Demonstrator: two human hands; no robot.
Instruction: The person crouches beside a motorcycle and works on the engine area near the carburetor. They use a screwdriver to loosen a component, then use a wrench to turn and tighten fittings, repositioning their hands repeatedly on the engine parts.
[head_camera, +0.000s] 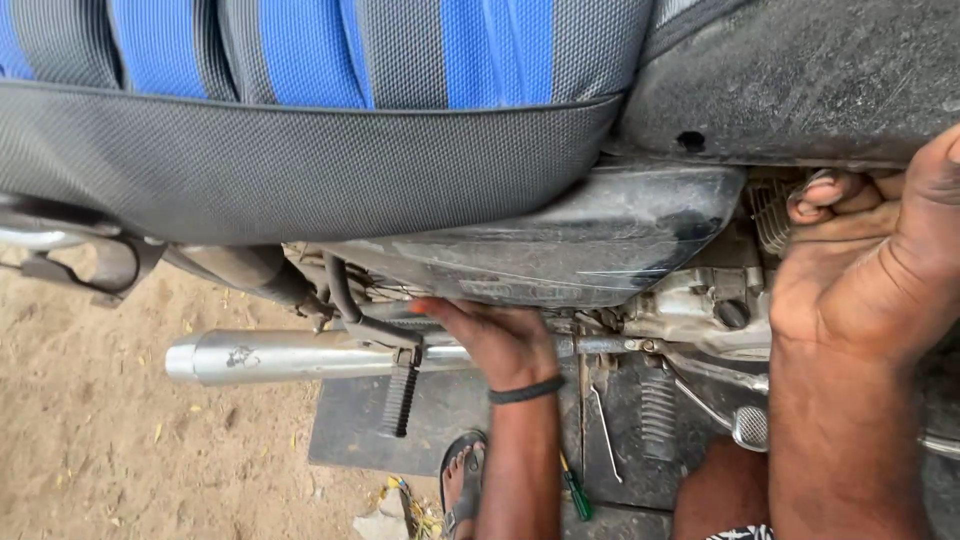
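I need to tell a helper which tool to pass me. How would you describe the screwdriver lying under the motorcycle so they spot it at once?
Start at the long chrome exhaust pipe under the blue and grey seat, then drop to the dark mat beneath it. Beside the left hand's forearm, near a sandalled foot, lies the screwdriver. Its green handle sets it apart from the bare metal tool just above.

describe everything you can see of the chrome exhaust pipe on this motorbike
The exhaust pipe is a long, shiny chrome tube lying level along the bike's lower side, below the grey and blue seat. Its rounded end cap points left over the sandy ground, and a small dark mark sits near that end. A black ribbed footpeg hangs across its front. The left hand covers its right part; whether it touches the pipe cannot be told.
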